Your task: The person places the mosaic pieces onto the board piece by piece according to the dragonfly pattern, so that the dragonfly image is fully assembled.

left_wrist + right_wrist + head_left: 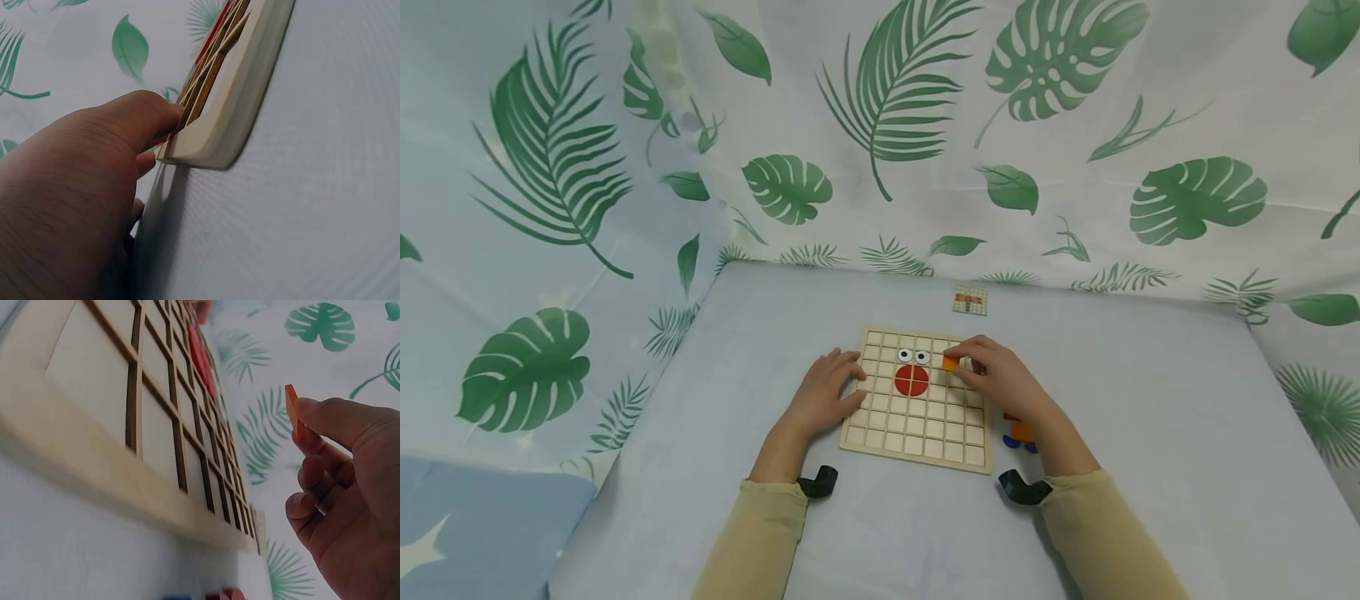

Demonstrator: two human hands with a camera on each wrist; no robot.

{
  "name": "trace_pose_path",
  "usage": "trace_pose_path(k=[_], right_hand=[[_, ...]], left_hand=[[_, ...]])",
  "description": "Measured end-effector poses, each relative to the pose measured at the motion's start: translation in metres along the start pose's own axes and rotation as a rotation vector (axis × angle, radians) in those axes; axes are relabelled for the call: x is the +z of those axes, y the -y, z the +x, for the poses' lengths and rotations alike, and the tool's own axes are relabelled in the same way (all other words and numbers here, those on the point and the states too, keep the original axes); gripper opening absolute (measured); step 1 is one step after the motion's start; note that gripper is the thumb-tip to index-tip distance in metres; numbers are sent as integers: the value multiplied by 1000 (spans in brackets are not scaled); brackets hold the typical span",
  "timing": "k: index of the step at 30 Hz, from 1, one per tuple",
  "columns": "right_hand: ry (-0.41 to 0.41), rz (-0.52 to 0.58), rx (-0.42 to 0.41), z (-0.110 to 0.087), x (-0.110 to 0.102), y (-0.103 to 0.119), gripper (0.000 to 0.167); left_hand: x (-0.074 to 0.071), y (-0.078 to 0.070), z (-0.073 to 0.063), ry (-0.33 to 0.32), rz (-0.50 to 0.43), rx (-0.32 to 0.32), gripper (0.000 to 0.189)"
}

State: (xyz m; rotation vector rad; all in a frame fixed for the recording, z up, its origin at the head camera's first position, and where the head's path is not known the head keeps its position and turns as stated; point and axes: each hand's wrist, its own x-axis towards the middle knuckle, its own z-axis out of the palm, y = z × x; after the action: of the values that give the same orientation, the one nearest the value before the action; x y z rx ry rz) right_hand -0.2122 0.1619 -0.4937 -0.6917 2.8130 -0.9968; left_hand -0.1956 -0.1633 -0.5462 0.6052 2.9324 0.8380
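Observation:
A square wooden grid board (pixel 914 426) lies on the table between the two hands. Two eye tiles (pixel 906 356) sit side by side in its upper cells, directly above a red circle (pixel 912 381) built from quarter pieces. The left hand (pixel 826 393) rests at the board's left edge, and the left wrist view shows its thumb (pixel 150 115) touching the rim. Over the board's upper right part, the right hand (pixel 1000 375) pinches a thin orange square tile (pixel 294 412) between thumb and forefinger. In the right wrist view the tile is raised off the grid.
Loose orange (pixel 1021 431), red and blue pieces lie right of the board, partly hidden by the right forearm. A small picture card (pixel 970 300) lies behind the board. Leaf-print cloth (pixel 925 225) hangs at the back and left of the table.

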Motion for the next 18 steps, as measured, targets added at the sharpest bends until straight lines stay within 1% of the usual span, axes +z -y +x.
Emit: trace_pose_path(k=[2,5,11,18], right_hand=[[1,4,-10,5,4,2,31],[3,29,-6,12,10,5,28],[27,38,3,28,25,11,25],[35,78,9,41,40,21,22]], left_hand=[[0,0,0,4,-1,-3,20],[0,0,0,3,-3,-7,20],[-1,-2,1,1,0,-7,20],[-1,-1,0,1,-8,1,20]])
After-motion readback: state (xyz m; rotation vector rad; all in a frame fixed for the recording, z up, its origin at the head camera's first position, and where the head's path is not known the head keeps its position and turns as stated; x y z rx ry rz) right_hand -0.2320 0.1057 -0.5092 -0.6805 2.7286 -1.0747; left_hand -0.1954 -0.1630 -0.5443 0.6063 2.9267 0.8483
